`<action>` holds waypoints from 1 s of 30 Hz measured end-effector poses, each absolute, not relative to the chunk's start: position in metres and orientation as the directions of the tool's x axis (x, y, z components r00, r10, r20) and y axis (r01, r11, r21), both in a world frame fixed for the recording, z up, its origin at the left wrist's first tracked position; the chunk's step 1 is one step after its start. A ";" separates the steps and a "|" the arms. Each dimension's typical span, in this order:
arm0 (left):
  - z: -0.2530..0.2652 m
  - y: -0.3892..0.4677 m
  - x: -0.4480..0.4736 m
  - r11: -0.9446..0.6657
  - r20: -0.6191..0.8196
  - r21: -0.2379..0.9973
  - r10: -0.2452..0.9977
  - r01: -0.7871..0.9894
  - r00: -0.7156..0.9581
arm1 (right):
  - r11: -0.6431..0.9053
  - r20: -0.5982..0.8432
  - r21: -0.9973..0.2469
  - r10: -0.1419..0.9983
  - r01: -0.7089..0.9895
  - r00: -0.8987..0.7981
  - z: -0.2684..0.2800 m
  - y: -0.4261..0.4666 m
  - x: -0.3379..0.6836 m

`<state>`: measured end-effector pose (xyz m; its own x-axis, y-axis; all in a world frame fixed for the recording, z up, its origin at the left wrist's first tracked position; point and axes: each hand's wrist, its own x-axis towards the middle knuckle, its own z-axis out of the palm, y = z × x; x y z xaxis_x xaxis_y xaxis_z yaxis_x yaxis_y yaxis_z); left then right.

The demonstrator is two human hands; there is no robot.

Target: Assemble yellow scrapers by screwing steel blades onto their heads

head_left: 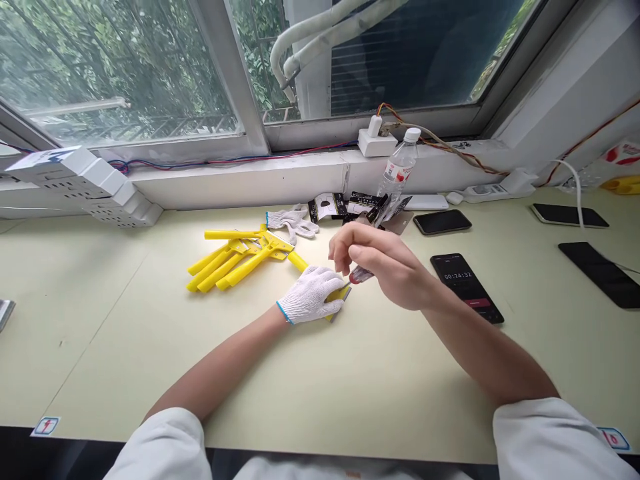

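Across the bench (280, 393), several scrapers (245, 269) are spread toward the left, their handles pointed left; whether these are finished or waiting cannot be told. Just to their right lies one more scraper (298, 261), judged to be partway through being worked on and not yet done. Its long axis is laid diagonally: the handle is pointed away and leftward, the blade end nearer and rightward. Near that end it is held down by the gloved left hand (311, 295), fingers closed over it. By the bare right hand (397, 270), curled nearly closed, a screwdriver (362, 274) is gripped, its shaft slanted down-left toward the scraper's head; whether its tip is seated cannot be seen.
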<state>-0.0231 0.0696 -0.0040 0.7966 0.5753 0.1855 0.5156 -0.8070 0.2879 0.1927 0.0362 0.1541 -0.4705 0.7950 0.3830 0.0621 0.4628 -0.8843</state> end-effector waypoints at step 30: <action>-0.009 0.073 -0.022 -0.789 0.170 0.327 0.591 0.520 0.789 | 0.681 0.593 -0.549 0.726 0.485 -0.348 0.144 0.034 0.186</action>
